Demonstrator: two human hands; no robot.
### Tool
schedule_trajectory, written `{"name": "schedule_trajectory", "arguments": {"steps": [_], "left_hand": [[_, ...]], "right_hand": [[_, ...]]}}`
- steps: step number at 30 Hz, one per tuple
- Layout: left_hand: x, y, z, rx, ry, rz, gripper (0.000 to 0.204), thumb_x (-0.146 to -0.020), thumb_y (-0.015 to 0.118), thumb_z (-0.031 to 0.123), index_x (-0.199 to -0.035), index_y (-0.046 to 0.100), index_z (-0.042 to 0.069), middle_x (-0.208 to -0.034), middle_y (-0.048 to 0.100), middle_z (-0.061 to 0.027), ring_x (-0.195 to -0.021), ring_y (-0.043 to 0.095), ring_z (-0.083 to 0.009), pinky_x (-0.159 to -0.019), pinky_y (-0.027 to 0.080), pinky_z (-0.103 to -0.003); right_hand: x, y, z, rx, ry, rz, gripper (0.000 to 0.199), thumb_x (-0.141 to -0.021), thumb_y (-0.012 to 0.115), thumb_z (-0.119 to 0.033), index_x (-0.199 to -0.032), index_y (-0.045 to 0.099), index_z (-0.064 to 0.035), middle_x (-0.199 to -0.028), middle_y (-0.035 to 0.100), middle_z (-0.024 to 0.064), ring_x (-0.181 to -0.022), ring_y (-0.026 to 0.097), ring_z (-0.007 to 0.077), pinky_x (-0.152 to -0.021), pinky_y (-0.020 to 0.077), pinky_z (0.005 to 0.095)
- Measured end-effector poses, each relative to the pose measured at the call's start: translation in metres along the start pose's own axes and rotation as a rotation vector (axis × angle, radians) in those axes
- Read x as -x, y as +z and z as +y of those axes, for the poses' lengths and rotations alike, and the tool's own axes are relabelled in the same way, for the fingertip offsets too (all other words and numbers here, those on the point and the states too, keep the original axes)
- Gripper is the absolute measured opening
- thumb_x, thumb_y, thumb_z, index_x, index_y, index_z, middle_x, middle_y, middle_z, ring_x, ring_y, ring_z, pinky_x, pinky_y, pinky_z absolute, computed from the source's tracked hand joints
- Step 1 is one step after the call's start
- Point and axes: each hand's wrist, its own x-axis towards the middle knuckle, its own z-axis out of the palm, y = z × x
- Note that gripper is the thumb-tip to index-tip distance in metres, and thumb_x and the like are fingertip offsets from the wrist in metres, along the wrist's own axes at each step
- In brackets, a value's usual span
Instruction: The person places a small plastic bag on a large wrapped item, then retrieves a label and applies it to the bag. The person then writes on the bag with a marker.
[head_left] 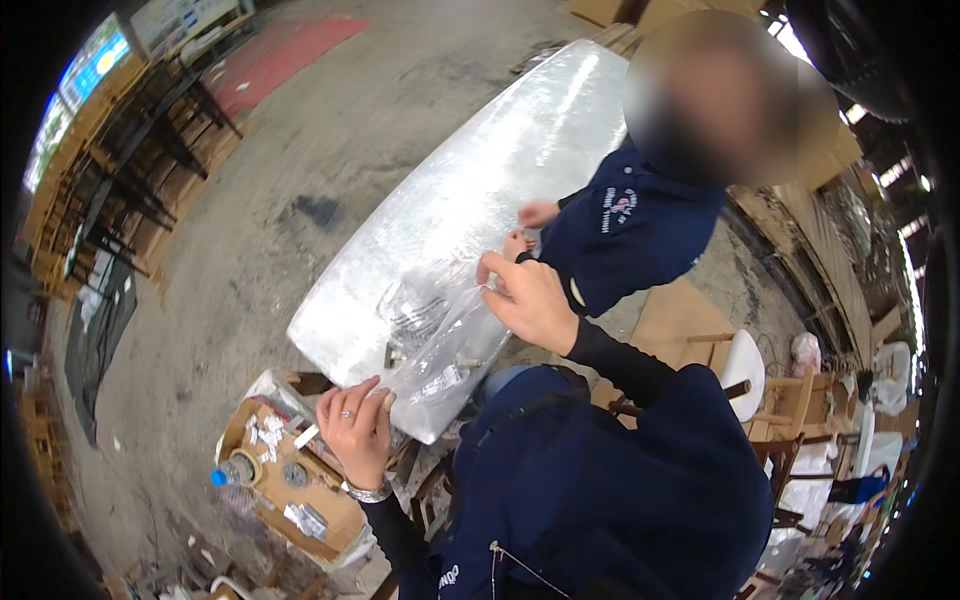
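Observation:
A clear plastic bag (445,345) is stretched between my two hands over the table (340,300), whose top is wrapped in shiny film. At the bag's near left end, my left hand (356,428) is closed on its edge with fingers and thumb. My right hand (535,303) pinches the far right end of the bag. Under or inside the bag show a bunched, greyish plastic packet (412,312) and a printed white slip (445,381); which lies inside I cannot tell. A co-worker's hands (537,214) are just beyond my right hand, above the film.
A co-worker in a dark blue shirt (640,225) leans in at the right. Beside my left forearm stands a cardboard tray (335,515) with small packets, a tape roll (240,467) and a blue-capped bottle (228,476). Chairs (790,450) crowd the right; dark-legged stools (150,150) line the left.

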Motion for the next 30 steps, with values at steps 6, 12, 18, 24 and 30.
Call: {"name": "schedule_trajectory", "arguments": {"steps": [6, 12, 18, 24, 30], "left_hand": [[-0.009, 0.024, 0.024, 0.292, 0.209, -0.017, 0.017, -0.068, 0.074, 0.006, -0.084, 0.070, 0.010, -0.106, 0.069, -0.0066, -0.087, 0.063, -0.0247, -0.081, 0.046, -0.040], [-0.025, 0.074, 0.073, 0.766, 0.300, -0.051, 0.016, -0.067, 0.078, 0.007, -0.079, 0.068, 0.007, -0.105, 0.069, -0.0098, -0.086, 0.064, -0.0252, -0.076, 0.048, -0.039], [-0.031, 0.200, 0.179, 1.398, 0.123, -0.077, 0.089, -0.054, 0.092, 0.039, -0.122, 0.046, 0.003, -0.137, 0.042, -0.0251, -0.111, 0.055, -0.0313, -0.097, 0.044, -0.046], [-0.018, 0.368, 0.387, 1.448, 0.127, -0.807, 0.089, -0.064, 0.081, 0.040, -0.131, 0.036, 0.002, -0.132, 0.040, -0.0207, -0.112, 0.054, -0.0313, -0.093, 0.044, -0.045], [-0.056, 0.474, 0.493, 1.525, -0.286, -0.869, 0.047, -0.085, 0.064, 0.031, -0.118, 0.049, 0.002, -0.115, 0.054, -0.0164, -0.100, 0.060, -0.0276, -0.076, 0.052, -0.041]], "right_hand": [[0.036, -0.065, -0.001, 0.196, 0.082, 0.140, 0.014, -0.069, 0.061, -0.013, -0.083, 0.060, -0.0102, -0.055, 0.055, 0.0096, -0.053, 0.058, 0.0313, -0.050, 0.0430, 0.0407], [0.083, -0.152, 0.027, -0.044, 0.243, 0.104, 0.011, -0.068, 0.058, -0.002, -0.078, 0.060, -0.0044, -0.049, 0.045, 0.0055, -0.042, 0.048, 0.0136, -0.044, 0.0340, 0.0285], [0.137, -0.275, 0.067, -0.433, 0.272, 0.268, 0.011, -0.073, 0.054, 0.003, -0.080, 0.061, -0.0014, -0.050, 0.041, 0.0001, -0.044, 0.040, 0.0016, -0.042, 0.0277, 0.0234], [0.178, -0.368, 0.125, 0.153, -0.014, 0.445, 0.020, -0.073, 0.051, 0.006, -0.087, 0.063, -0.0027, -0.048, 0.041, -0.0001, -0.041, 0.035, 0.0045, -0.042, 0.0255, 0.0253], [0.197, -0.465, 0.212, -0.047, 0.264, 0.489, 0.033, -0.081, 0.050, 0.002, -0.113, 0.054, -0.0030, -0.053, 0.050, -0.0041, -0.043, 0.040, 0.0046, -0.044, 0.0312, 0.0233]]}}
